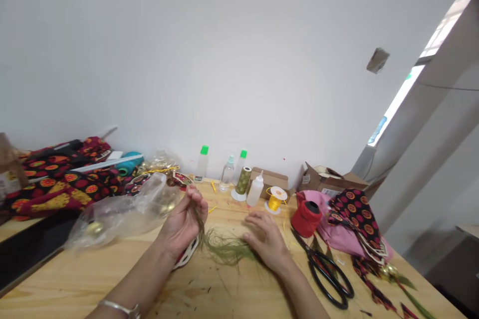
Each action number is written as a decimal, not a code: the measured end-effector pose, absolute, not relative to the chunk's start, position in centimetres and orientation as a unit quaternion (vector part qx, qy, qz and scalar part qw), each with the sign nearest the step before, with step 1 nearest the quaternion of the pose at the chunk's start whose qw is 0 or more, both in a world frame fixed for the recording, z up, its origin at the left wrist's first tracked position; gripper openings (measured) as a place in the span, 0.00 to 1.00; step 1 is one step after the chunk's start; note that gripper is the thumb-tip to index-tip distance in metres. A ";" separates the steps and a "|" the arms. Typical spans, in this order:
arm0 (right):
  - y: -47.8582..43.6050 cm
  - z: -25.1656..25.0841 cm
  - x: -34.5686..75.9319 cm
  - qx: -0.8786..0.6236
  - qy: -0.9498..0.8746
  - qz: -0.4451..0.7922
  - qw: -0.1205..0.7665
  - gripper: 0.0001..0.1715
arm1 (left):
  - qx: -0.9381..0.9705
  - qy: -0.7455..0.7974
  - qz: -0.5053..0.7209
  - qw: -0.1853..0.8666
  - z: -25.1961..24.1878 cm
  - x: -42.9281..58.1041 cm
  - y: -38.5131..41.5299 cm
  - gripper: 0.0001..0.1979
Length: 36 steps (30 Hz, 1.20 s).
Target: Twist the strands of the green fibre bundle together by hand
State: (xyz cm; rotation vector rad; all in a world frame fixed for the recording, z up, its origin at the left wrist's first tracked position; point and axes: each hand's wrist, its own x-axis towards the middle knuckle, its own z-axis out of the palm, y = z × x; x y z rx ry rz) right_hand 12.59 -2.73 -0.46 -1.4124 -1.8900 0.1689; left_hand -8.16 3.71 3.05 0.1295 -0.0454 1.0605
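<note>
My left hand [187,219], a bracelet at its wrist, is raised a little over the wooden table and pinches one end of a bundle of loose green threads [224,246]. The threads trail in a tangle to the right across the wood. My right hand [266,239] lies over their other end, fingers apart and slightly curved, palm down. Partly hidden under my left wrist is a white-edged fabric piece [186,255]. Black-handled scissors [327,274] lie to the right of my right hand.
Behind my hands stand a green thread cone [244,181], a white squeeze bottle [255,190] and a yellow cord spool [276,200]. A red thread cone [307,217] and patterned fabric [354,214] are at right. Plastic bags [123,214] and more fabric [67,184] fill the left.
</note>
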 end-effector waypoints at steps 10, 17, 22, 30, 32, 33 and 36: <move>-2.2 -0.6 13.4 -0.564 -0.755 0.068 0.329 0.15 | 0.049 -0.029 0.521 0.852 3.3 -8.5 4.0 0.19; -3.1 -0.8 15.2 -0.581 -0.738 0.138 0.314 0.29 | 0.027 -0.023 0.509 0.860 3.0 -8.4 4.0 0.18; -5.1 -0.3 17.9 -0.619 -0.706 0.155 0.308 0.29 | 0.015 -0.003 0.499 0.867 3.7 -7.8 3.2 0.21; -11.4 2.0 19.3 -0.660 -0.684 0.087 0.299 0.15 | 0.033 0.086 0.445 0.891 2.8 -5.9 2.1 0.21; -12.9 1.5 19.7 -0.689 -0.671 0.092 0.256 0.14 | 0.059 0.121 0.438 0.889 2.4 -5.1 1.7 0.19; -13.4 1.1 20.0 -0.705 -0.663 0.099 0.232 0.14 | 0.070 0.138 0.435 0.887 2.3 -4.8 1.4 0.19; -13.8 0.2 20.6 -0.736 -0.642 0.104 0.189 0.14 | 0.094 0.174 0.431 0.880 2.0 -4.1 0.8 0.16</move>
